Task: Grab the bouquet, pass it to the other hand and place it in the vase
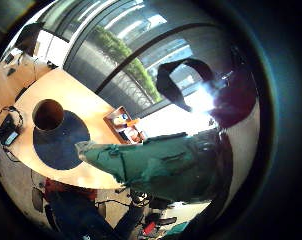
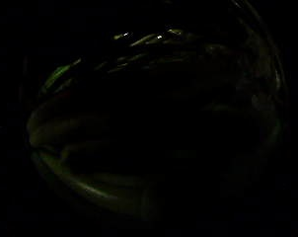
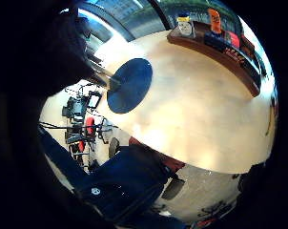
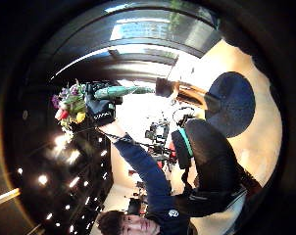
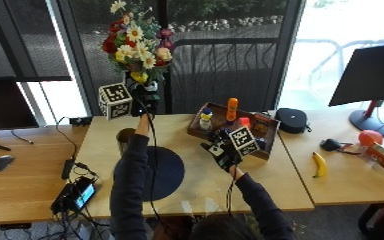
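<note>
In the outside view my left hand (image 5: 143, 97) is raised high and grips the stems of the bouquet (image 5: 135, 40), a bunch of red, white and yellow flowers. Its green wrapped stem end (image 1: 151, 167) points down toward the table. The brown cylindrical vase (image 5: 125, 136) stands below it at the edge of a dark round mat (image 5: 157, 172). The vase's open mouth (image 1: 47, 115) shows in the left palm view. My right hand (image 5: 224, 152) hovers over the table beside the tray, fingers relaxed, holding nothing. From the right palm, the bouquet (image 4: 69, 105) shows in the left hand (image 4: 101, 110).
A wooden tray (image 5: 262, 142) with bottles sits at the table's back, right of the mat. A black pouch (image 5: 290, 120), a banana (image 5: 320, 164) and a monitor stand (image 5: 368, 120) lie further right. A device with cables (image 5: 77, 194) sits near the front left edge.
</note>
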Demonstrator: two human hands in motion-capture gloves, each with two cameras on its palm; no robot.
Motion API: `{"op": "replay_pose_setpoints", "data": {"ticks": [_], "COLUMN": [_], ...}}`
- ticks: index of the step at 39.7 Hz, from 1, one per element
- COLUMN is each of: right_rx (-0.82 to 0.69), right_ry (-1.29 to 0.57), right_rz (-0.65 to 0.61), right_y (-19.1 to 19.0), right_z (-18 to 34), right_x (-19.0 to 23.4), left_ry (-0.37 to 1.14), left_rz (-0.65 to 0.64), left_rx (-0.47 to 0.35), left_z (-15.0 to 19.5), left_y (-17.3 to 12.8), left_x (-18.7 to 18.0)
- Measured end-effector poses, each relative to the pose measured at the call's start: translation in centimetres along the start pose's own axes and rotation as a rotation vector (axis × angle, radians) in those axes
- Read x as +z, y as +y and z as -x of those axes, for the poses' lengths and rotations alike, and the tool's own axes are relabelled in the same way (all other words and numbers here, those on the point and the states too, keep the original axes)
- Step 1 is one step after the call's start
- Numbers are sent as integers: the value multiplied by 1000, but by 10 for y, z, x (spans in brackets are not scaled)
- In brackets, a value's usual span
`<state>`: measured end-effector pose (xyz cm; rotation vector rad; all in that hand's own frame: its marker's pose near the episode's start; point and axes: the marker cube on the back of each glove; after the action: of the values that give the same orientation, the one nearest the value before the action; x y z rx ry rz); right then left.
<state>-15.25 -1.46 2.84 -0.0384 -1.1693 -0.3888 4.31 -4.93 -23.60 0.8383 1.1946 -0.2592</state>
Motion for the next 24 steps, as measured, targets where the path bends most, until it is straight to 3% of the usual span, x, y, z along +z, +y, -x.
{"op": "replay_pose_setpoints", "data": {"ticks": [7,24], "right_rx": [-11,25], "right_ry": [-83,-76], "right_rz": [24,11], "right_y": [4,0], "right_z": [0,-17], "right_x": [3,3], "left_ry": [12,-53], "left_rz": [35,-49], "left_rx": [-46,-76], "left_z": [18,47], "left_y": [-21,-49], "left_x": [-1,-18]}}
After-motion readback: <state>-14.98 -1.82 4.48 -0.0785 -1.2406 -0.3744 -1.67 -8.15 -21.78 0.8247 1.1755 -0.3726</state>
